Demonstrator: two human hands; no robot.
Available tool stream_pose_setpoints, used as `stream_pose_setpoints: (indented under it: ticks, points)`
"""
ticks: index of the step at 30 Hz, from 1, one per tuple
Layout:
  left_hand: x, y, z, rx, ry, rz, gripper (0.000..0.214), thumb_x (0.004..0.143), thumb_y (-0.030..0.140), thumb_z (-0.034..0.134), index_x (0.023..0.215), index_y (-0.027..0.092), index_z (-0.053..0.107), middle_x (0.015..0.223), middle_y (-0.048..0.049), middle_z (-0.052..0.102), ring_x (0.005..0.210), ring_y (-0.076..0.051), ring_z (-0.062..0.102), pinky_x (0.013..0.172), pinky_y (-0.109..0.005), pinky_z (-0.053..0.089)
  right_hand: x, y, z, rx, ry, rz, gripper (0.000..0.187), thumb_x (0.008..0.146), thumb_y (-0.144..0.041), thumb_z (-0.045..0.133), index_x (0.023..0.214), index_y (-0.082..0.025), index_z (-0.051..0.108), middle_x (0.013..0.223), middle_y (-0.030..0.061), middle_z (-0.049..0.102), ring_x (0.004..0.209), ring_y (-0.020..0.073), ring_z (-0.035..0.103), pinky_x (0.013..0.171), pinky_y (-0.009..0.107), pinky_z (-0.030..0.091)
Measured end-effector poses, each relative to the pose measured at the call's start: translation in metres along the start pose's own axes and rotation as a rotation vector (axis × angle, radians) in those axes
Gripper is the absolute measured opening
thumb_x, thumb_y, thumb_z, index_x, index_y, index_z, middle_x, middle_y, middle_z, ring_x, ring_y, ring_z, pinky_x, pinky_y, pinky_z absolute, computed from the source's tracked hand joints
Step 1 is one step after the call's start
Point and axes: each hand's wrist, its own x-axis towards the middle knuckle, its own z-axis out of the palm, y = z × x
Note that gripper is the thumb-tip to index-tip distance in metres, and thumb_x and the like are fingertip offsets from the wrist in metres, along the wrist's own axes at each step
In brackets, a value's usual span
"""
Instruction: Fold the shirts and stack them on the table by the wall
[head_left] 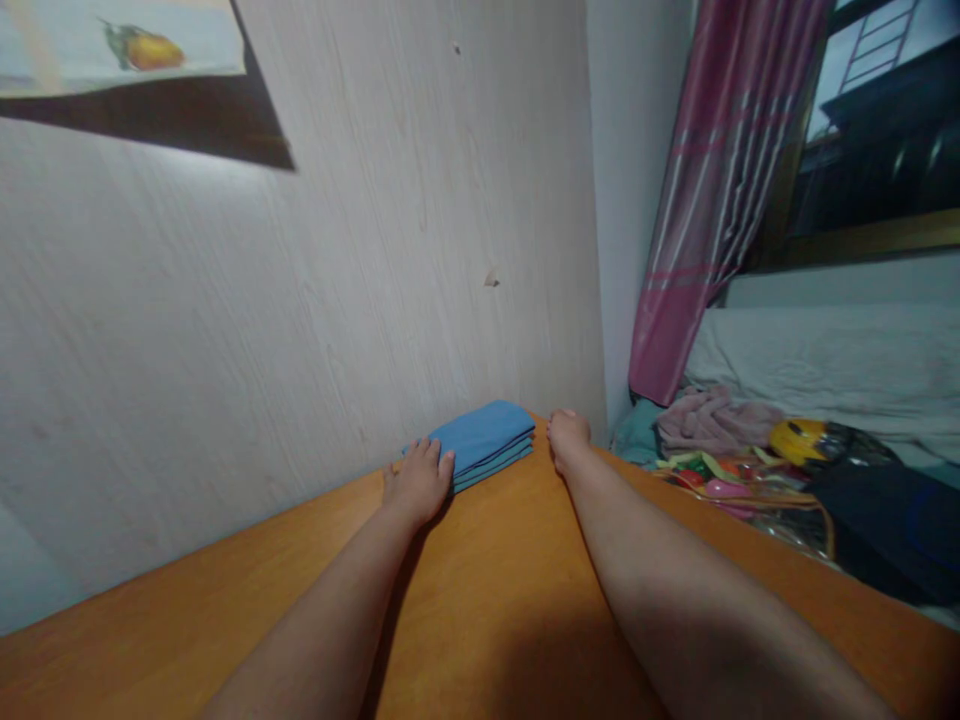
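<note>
A stack of folded blue cloths [484,437] lies at the far end of the orange tabletop [480,580], close against the wall. My left hand [420,482] rests at the stack's left end, fingers apart, with the fingertips touching the cloth. Beyond the stack's right end, my right hand [568,437] is at the table's far corner. Its fingers look curled in, a small gap separates it from the cloths, and nothing shows in it. The side of its fingers facing away from me is hidden.
A pale wood-grain wall [375,250] borders the table's left side. To the right, beyond the table edge, are a pink towel [712,420], a yellow-and-black item [799,440], a dark cloth [892,530] and several small colourful things. A pink curtain [697,220] hangs beside the window.
</note>
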Motion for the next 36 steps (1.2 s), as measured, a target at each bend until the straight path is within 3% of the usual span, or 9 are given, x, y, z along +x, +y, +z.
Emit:
stream_pose_setpoints:
  ticks: [3,7,13,16,19,23,29,32,36]
  points:
    - [-0.002,-0.004,0.003,-0.023,-0.005,-0.012,0.062,0.102,0.054,0.026,0.153,0.023,0.044,0.166,-0.0133,0.029,0.153,-0.032,0.024,0.12,-0.061,0.017,-0.001,-0.001,0.001,-0.092,0.079,-0.093,0.014,0.084,-0.03,0.057,0.085,-0.024,0.069,0.082,0.0019,0.073,0.086,0.0196,0.068,0.068,0.023,0.05]
    - [-0.002,-0.008,0.006,-0.056,0.004,-0.023,0.066,0.102,0.055,0.025,0.154,0.019,0.041,0.166,-0.0164,0.025,0.154,-0.032,0.021,0.12,-0.06,0.021,-0.011,-0.011,0.011,-0.171,0.058,-0.236,0.016,0.089,-0.028,0.06,0.1,-0.025,0.071,0.115,0.0057,0.072,0.12,0.0218,0.059,0.098,0.029,0.046]
    - [-0.002,-0.01,0.009,-0.04,0.01,-0.023,0.069,0.1,0.059,0.026,0.154,0.018,0.042,0.166,-0.0181,0.024,0.154,-0.034,0.021,0.118,-0.064,0.022,-0.037,-0.014,0.029,-0.474,-0.211,-0.551,0.028,0.095,-0.035,0.062,0.121,-0.03,0.072,0.151,0.0026,0.053,0.153,0.0279,0.022,0.125,0.049,0.008]
    - [-0.002,-0.008,0.007,-0.022,-0.004,-0.017,0.069,0.1,0.06,0.025,0.153,0.02,0.044,0.166,-0.0175,0.026,0.154,-0.035,0.022,0.117,-0.066,0.02,-0.039,-0.005,0.026,-0.712,-0.295,-0.445,0.035,0.099,-0.042,0.055,0.131,-0.032,0.068,0.157,0.0039,0.047,0.154,0.0347,0.017,0.121,0.063,0.001]
    - [-0.002,-0.008,0.005,-0.011,-0.003,-0.011,0.068,0.099,0.061,0.027,0.151,0.021,0.046,0.165,-0.017,0.029,0.153,-0.035,0.024,0.117,-0.066,0.021,-0.035,0.001,0.021,-0.808,-0.314,-0.337,0.042,0.101,-0.045,0.049,0.14,-0.036,0.06,0.157,0.0037,0.046,0.153,0.0374,0.017,0.118,0.069,0.002]
    - [-0.003,-0.008,0.008,0.016,0.012,-0.009,0.068,0.099,0.061,0.025,0.151,0.022,0.045,0.164,-0.0164,0.031,0.152,-0.035,0.026,0.116,-0.067,0.024,-0.031,0.001,0.019,-0.837,-0.298,-0.327,0.045,0.102,-0.048,0.043,0.143,-0.038,0.056,0.156,0.0024,0.048,0.151,0.036,0.025,0.118,0.068,0.01]
    - [-0.007,-0.014,0.016,-0.13,0.221,0.002,0.074,0.1,0.061,0.026,0.154,0.013,0.038,0.164,-0.0174,0.033,0.153,-0.031,0.027,0.123,-0.055,0.021,-0.018,-0.005,0.009,-0.864,-0.098,-0.302,0.056,0.106,-0.041,0.02,0.136,-0.021,0.062,0.135,0.014,0.065,0.128,0.0282,0.057,0.109,0.043,0.04]
    - [-0.011,-0.024,0.016,-0.347,0.312,-0.139,0.073,0.102,0.055,0.022,0.154,0.007,0.036,0.163,-0.0187,0.033,0.153,-0.026,0.027,0.125,-0.043,0.021,-0.013,-0.008,0.004,-0.876,-0.02,-0.328,0.06,0.106,-0.04,0.016,0.134,-0.017,0.063,0.131,0.017,0.066,0.124,0.0286,0.06,0.105,0.04,0.043]
    - [-0.033,-0.039,0.014,-0.439,0.315,-0.313,0.072,0.102,0.053,0.021,0.151,0.002,0.039,0.158,-0.0242,0.041,0.148,-0.028,0.038,0.121,-0.041,0.031,-0.017,-0.012,0.008,-0.886,-0.02,-0.437,0.059,0.105,-0.04,0.018,0.135,-0.015,0.062,0.141,0.0154,0.061,0.136,0.0291,0.05,0.113,0.042,0.035]
